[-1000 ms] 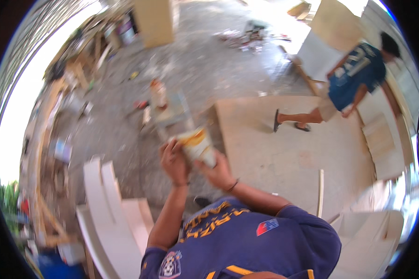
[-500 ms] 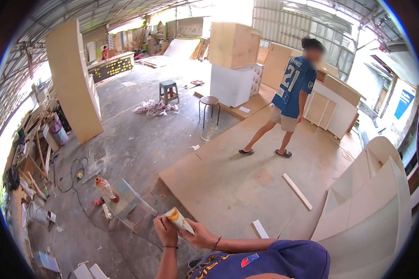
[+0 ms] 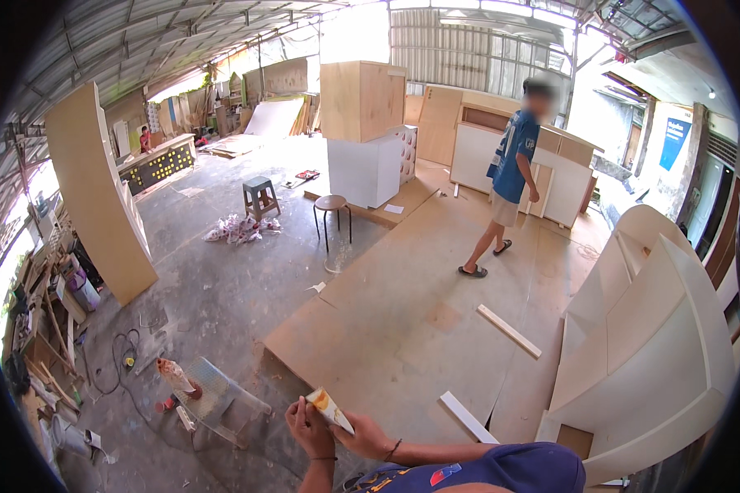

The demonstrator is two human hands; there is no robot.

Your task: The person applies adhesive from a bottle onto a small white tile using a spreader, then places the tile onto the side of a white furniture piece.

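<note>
My left hand and my right hand meet low in the view, just in front of my blue shirt. Between them is a small white container with an orange label, tilted, its end pointing up and left. My right hand grips its lower end and my left-hand fingers touch its side. To the left of my hands a clear plastic stool stands on the concrete floor, with an orange-and-white bottle at its far corner.
Large plywood sheets cover the floor ahead, with two white wooden strips on them. A curved white furniture piece stands at the right. A person in a blue shirt walks near white cabinets. A round stool and a tall leaning board stand further left.
The view has swung up from the floor to the whole workshop, so my hands now sit at the lower edge, still on the container. The person in blue has walked further away.
</note>
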